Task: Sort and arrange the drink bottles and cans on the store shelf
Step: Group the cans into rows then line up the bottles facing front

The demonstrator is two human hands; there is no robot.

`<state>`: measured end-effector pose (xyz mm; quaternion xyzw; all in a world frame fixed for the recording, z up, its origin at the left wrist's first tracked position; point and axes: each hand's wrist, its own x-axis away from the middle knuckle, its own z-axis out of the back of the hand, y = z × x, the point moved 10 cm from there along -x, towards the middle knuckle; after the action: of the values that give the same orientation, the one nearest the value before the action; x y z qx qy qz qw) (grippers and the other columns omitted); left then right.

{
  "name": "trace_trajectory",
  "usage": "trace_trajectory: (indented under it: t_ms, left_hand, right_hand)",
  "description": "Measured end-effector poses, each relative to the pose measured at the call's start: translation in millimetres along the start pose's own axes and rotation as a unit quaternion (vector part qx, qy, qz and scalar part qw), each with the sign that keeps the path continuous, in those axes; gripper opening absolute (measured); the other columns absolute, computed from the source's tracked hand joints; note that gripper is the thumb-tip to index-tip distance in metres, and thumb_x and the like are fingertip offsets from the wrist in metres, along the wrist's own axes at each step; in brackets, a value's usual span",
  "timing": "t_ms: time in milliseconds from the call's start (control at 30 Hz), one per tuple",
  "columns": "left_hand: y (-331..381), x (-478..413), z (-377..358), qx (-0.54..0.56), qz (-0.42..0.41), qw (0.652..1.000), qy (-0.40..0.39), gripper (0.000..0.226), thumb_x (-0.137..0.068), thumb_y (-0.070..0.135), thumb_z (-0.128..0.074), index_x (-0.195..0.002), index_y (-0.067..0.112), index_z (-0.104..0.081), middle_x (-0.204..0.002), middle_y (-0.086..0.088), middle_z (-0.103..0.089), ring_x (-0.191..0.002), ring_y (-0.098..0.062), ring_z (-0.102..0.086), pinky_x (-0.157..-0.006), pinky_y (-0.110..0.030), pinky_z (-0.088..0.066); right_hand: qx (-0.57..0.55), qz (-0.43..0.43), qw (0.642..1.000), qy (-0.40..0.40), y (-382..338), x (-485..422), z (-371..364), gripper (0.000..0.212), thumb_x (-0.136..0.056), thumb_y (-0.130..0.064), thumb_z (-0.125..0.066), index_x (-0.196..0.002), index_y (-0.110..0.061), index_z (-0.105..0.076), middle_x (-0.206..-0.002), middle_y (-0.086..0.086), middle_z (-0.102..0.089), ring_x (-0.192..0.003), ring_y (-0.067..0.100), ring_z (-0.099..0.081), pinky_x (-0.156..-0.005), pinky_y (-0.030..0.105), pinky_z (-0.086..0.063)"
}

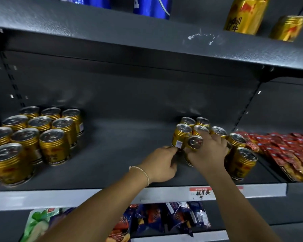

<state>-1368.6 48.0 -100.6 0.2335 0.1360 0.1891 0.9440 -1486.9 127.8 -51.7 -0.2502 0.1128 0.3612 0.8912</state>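
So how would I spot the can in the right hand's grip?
Find the middle grey shelf, then the small cluster of gold cans at its right end, beside the red packets. It is the front can under the right hand: the only one tipped toward us, silver top facing out, while its neighbours stand upright.

Gold ribbed cans (56,144) with silver tops, dark grey shelf (122,130), red packets (287,145), white price strip (77,196).

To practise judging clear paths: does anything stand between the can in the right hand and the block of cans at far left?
Only the left hand, just left of the can; beyond it the shelf is bare.
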Motion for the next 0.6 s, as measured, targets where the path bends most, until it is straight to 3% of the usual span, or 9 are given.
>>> trace_trajectory:
  t_ms: [100,167,233,333,467,533,600]
  left_hand:
    - [-6.4,5.3,10.4,0.045,0.001,0.999,0.024,0.052,-0.084,0.033,-0.066,-0.131,0.019,-0.048,-0.126,-0.005,-0.057,-0.114,-0.022,-0.055,-0.093,-0.027,-0.046]
    - [-11.3,15.1,21.3,0.118,0.001,0.992,0.043,0.065,-0.077,0.043,-0.074,-0.132,0.026,-0.044,-0.126,0.002,-0.058,-0.112,-0.013,-0.055,-0.092,-0.020,-0.044]
    - [-19.7,28.1,35.8,0.173,0.017,0.982,0.066,0.069,-0.068,0.050,-0.078,-0.126,0.033,-0.045,-0.115,0.013,-0.061,-0.101,-0.005,-0.059,-0.086,-0.017,-0.047]
    - [-40.0,51.1,59.2,0.235,0.053,0.967,0.088,0.064,-0.058,0.050,-0.084,-0.112,0.034,-0.054,-0.101,0.015,-0.067,-0.091,-0.001,-0.064,-0.083,-0.022,-0.052]
    - [-74.6,88.7,88.0,0.364,0.078,0.923,0.095,0.056,-0.056,0.032,-0.091,-0.105,0.024,-0.065,-0.096,0.003,-0.074,-0.093,-0.017,-0.070,-0.090,-0.042,-0.055]
    - [-92.1,110.5,107.7,0.346,0.090,0.925,0.128,0.053,-0.055,0.033,-0.090,-0.101,0.025,-0.066,-0.092,0.006,-0.074,-0.088,-0.012,-0.070,-0.086,-0.039,-0.057]
    - [-106.7,133.8,128.1,0.274,0.108,0.942,0.161,0.054,-0.052,0.041,-0.087,-0.100,0.030,-0.065,-0.088,0.011,-0.072,-0.082,-0.004,-0.067,-0.080,-0.034,-0.057]
  right_hand:
    - [-0.155,0.003,0.988,0.001,-11.9,9.9,6.4,0.070,-0.071,-0.047,-0.082,-0.132,-0.029,-0.053,-0.119,-0.004,-0.060,-0.119,0.022,-0.050,-0.095,0.032,-0.044]
    - [-0.283,-0.026,0.959,-0.011,-21.2,16.7,8.4,0.067,-0.065,-0.045,-0.087,-0.124,-0.033,-0.057,-0.100,-0.015,-0.062,-0.103,0.014,-0.060,-0.084,0.032,-0.052]
    - [-0.364,-0.046,0.930,-0.032,-37.5,23.9,4.6,0.068,-0.060,-0.046,-0.089,-0.120,-0.030,-0.060,-0.093,-0.014,-0.064,-0.092,0.008,-0.065,-0.079,0.030,-0.055]
    - [-0.413,-0.046,0.908,-0.052,-72.1,32.2,-3.1,0.077,-0.060,-0.052,-0.089,-0.126,-0.026,-0.060,-0.097,-0.009,-0.066,-0.091,0.007,-0.066,-0.080,0.030,-0.058]
    - [-0.482,-0.035,0.864,-0.140,-124.8,52.0,-21.7,0.079,-0.056,-0.057,-0.087,-0.124,-0.029,-0.057,-0.102,-0.013,-0.069,-0.087,-0.003,-0.068,-0.062,0.009,-0.051]
    - [-0.482,-0.022,0.850,-0.212,-157.0,69.2,-36.5,0.084,-0.047,-0.059,-0.087,-0.118,-0.025,-0.059,-0.103,-0.010,-0.072,-0.090,0.001,-0.070,-0.064,0.013,-0.051]
    - [-0.496,-0.013,0.833,-0.245,-186.6,84.5,-47.7,0.067,-0.054,-0.047,-0.089,-0.109,-0.018,-0.064,-0.098,-0.003,-0.076,-0.091,0.011,-0.072,-0.064,0.019,-0.052]
